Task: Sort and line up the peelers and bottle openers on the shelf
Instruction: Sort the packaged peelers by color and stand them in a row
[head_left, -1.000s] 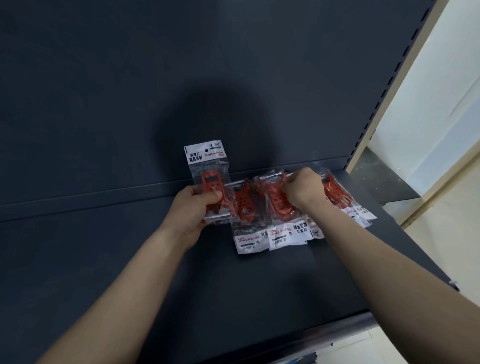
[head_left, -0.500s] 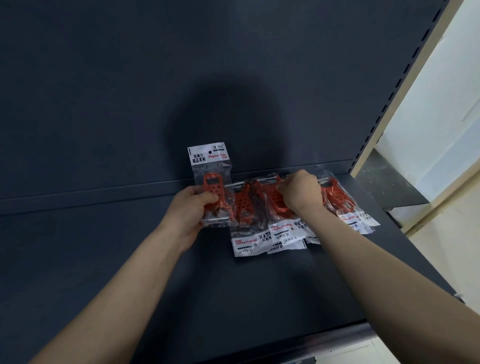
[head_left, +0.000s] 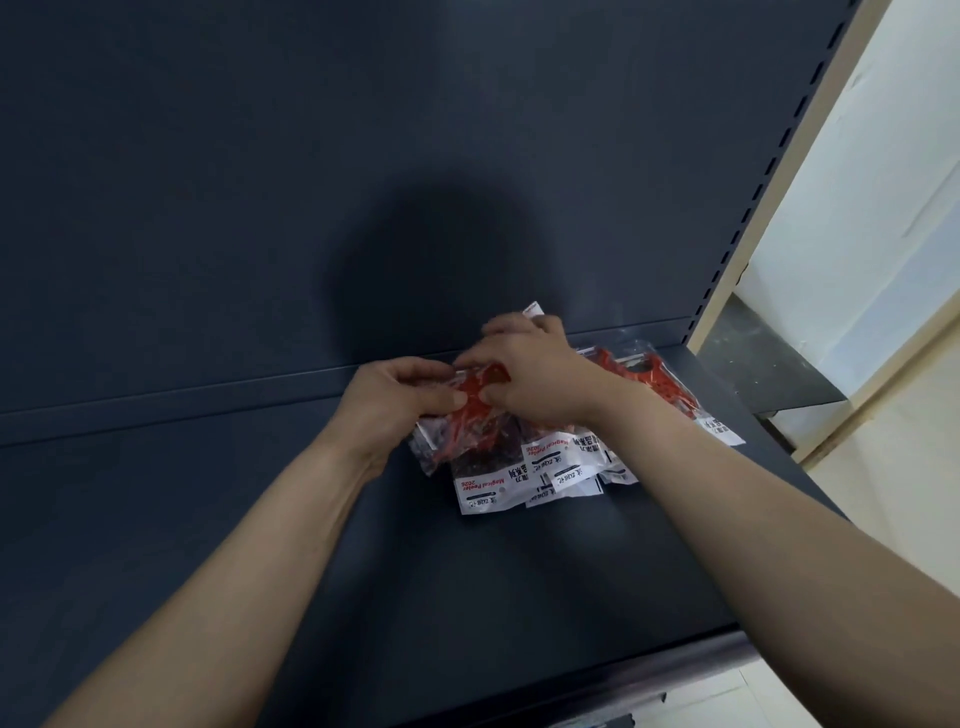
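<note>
**Both Hands Clamped on One Peeler Packet at the Rear of the Shelf**

Grips with the left hand (head_left: 395, 402) the left side of a clear peeler packet (head_left: 474, 410) containing a red peeler, with fingers curled over the top edge and the thumb pressed on the front face. Pinches with the right hand (head_left: 540, 384) the right side of the same peeler packet, with fingers curled and the thumb tip just beside the left thumb. Holds the peeler packet tilted, at the left end of the goods, overlapping the neighbouring packet. Cannot tell whether its lower edge rests on the shelf (head_left: 234, 545).

Shows a white card corner (head_left: 534, 310) above the right knuckles; cannot tell which packet it belongs to.

Locates the row of packets (head_left: 563, 460) lying flat on the dark shelf, close to the back panel (head_left: 260, 208), overlapped like shingles, with the white label cards turned toward the shelf front and the print upside down in the head view. Reads "Magical Peeler" in red on the nearest card (head_left: 480, 486).

Locates an end packet (head_left: 649, 371), also with red contents, at the right end of the row, partly hidden behind the right wrist and near the slotted upright (head_left: 748, 228).

Notes a dark shadow (head_left: 431, 270) on the back panel directly above both hands.
</note>
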